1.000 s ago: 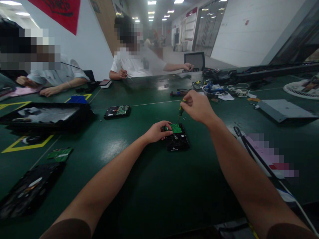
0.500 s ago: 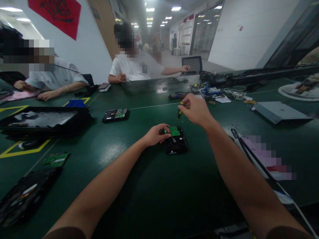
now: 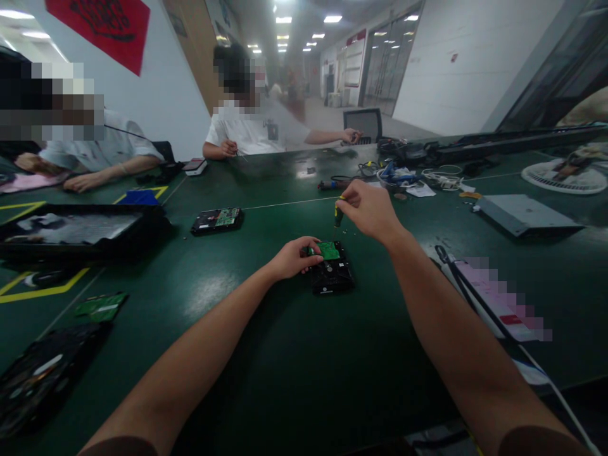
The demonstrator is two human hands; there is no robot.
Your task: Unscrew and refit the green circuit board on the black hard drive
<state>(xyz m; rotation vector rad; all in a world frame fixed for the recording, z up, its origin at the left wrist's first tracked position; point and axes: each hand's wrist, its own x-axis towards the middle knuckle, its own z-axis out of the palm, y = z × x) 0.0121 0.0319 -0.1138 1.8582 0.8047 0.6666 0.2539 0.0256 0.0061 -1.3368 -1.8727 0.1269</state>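
Note:
A black hard drive (image 3: 332,277) lies on the green table with its green circuit board (image 3: 329,250) facing up. My left hand (image 3: 297,258) grips the drive's left side, thumb over the edge of the board. In my right hand (image 3: 368,206) is a yellow and black screwdriver (image 3: 338,214), held upright by the handle between thumb and fingers. Its thin shaft points down at the far right corner of the drive; whether the tip sits in a screw is too small to tell. A few tiny bits, perhaps screws (image 3: 349,232), lie just right of the shaft.
Another hard drive (image 3: 217,220) lies farther left, with a black tray (image 3: 80,231) beyond it. Near left are a loose circuit board (image 3: 102,306) and a drive (image 3: 50,373). Cables (image 3: 403,174) and a grey metal box (image 3: 527,214) lie right. Two people sit across the table.
The whole view has shifted slightly, so things appear a little farther left. Both hands keep their hold, the screwdriver still over the same corner of the drive.

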